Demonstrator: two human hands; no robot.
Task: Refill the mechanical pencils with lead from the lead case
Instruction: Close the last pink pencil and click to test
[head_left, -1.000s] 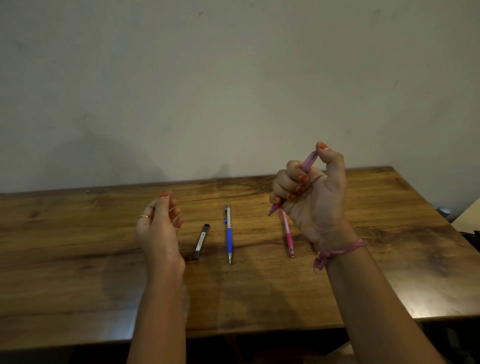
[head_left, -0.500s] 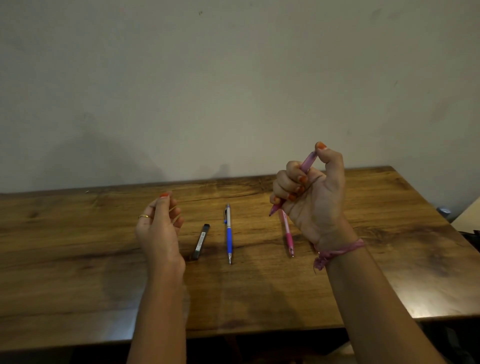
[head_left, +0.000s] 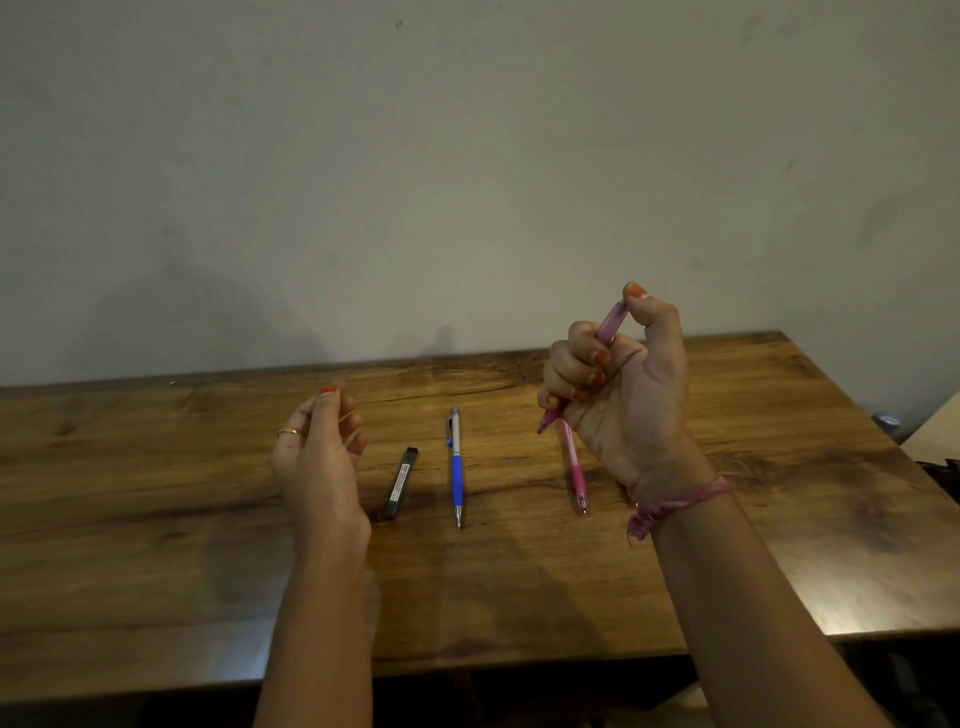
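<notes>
My right hand (head_left: 623, 395) is raised above the table and grips a purple mechanical pencil (head_left: 609, 323) in its curled fingers. The tip points down-left, and my thumb lies on the top end. My left hand (head_left: 319, 449) hovers at the left, its fingers loosely curled with the thumb against them; I see nothing between them. On the wooden table (head_left: 519, 582) lie a black lead case (head_left: 401, 483), a blue and silver mechanical pencil (head_left: 456, 467) and a pink mechanical pencil (head_left: 574, 467), side by side and apart. The pink one lies partly behind my right hand.
A bare wall stands close behind the table's far edge. Past the table's right edge there is a small grey-blue object (head_left: 885, 419) and a pale flat surface (head_left: 937, 423). A pink thread band is tied round my right wrist.
</notes>
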